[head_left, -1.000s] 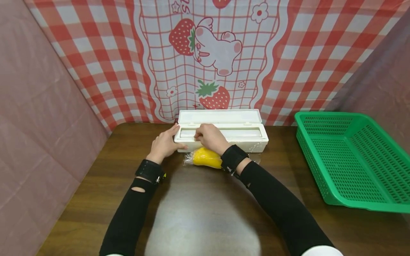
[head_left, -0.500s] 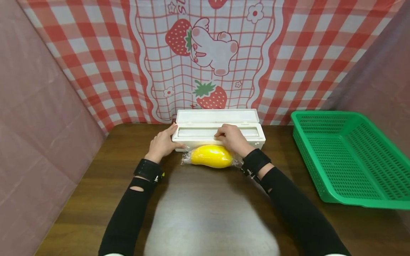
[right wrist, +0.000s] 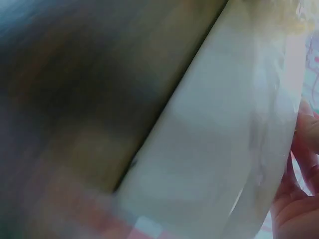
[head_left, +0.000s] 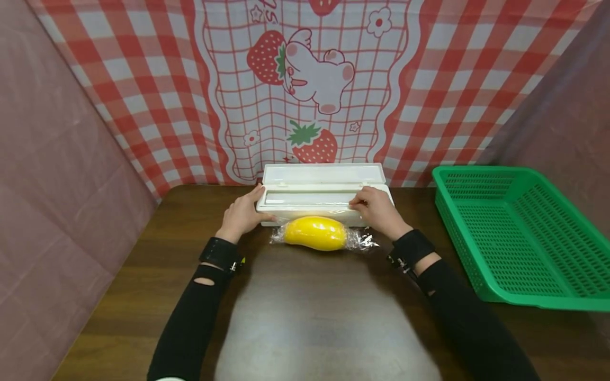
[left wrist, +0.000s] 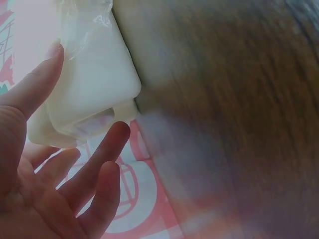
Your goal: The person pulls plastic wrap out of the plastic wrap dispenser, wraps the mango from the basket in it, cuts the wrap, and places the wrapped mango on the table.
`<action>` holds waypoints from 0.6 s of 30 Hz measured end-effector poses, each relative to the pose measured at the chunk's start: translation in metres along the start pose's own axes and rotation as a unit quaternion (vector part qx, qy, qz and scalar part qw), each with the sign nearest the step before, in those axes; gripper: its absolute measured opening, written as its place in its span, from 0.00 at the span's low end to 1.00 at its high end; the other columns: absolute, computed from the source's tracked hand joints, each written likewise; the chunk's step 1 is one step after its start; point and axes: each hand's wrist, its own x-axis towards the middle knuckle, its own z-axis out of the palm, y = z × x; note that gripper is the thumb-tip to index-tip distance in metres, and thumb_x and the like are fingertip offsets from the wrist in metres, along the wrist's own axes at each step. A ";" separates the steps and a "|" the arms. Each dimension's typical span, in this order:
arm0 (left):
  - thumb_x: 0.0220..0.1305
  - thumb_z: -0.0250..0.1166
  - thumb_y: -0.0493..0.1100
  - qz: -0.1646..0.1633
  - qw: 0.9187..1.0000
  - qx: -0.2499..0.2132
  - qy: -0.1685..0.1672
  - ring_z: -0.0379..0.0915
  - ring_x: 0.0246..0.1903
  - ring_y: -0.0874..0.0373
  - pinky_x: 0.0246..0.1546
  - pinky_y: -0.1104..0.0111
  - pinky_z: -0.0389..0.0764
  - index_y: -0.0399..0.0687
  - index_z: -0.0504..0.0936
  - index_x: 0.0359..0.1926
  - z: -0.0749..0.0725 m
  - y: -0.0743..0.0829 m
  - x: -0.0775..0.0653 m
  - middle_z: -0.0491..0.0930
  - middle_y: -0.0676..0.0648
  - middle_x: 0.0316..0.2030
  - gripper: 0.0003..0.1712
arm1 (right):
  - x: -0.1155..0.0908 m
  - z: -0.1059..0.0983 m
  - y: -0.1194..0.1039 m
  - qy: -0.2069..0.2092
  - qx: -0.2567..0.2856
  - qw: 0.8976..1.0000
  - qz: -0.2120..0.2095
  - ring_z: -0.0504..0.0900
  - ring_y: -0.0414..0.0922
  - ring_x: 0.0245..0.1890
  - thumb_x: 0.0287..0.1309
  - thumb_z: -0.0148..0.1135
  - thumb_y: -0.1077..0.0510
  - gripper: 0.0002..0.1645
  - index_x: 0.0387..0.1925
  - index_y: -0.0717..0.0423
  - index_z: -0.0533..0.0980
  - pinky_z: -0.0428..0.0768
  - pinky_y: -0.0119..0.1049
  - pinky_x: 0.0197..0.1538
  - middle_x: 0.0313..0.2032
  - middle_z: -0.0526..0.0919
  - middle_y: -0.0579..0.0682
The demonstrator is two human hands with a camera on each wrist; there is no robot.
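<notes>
A long white cling film dispenser lies against the back cloth, its lid raised. My left hand holds its left end, thumb along the front and fingers round the side. My right hand pinches at the front upper rim near the right end; the fingertips hide the small part between them. Clear film clings to the dispenser's front in the right wrist view. Just before the dispenser lies a yellow mango-shaped item, wrapped in clear film with crumpled tails at both ends.
A green perforated basket stands on the right of the brown wooden table. Red checked cloth hangs directly behind the dispenser, and a pink cloth covers the left side.
My right hand has slid rightward along the dispenser's front rim, from left of the middle to near the right end, uncovering the yellow item. The left hand keeps its hold.
</notes>
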 end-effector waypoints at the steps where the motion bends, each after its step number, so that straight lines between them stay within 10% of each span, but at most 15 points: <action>1: 0.47 0.74 0.69 0.001 1.000 0.000 0.000 0.66 0.64 0.38 0.47 0.46 0.75 0.58 0.59 0.76 0.000 0.000 0.000 0.55 0.55 0.75 0.59 | -0.002 -0.002 0.002 0.008 0.000 1.000 0.000 0.78 0.50 0.32 0.57 0.70 0.67 0.02 0.32 0.59 0.85 0.76 0.43 0.37 0.29 0.80 0.52; 18: 0.48 0.74 0.70 -0.011 1.000 0.006 -0.004 0.65 0.65 0.41 0.51 0.46 0.74 0.59 0.59 0.76 0.001 0.000 0.002 0.54 0.57 0.75 0.58 | -0.009 -0.008 0.014 0.035 -0.009 0.999 -0.017 0.75 0.51 0.33 0.52 0.73 0.69 0.05 0.29 0.58 0.86 0.72 0.45 0.36 0.28 0.82 0.51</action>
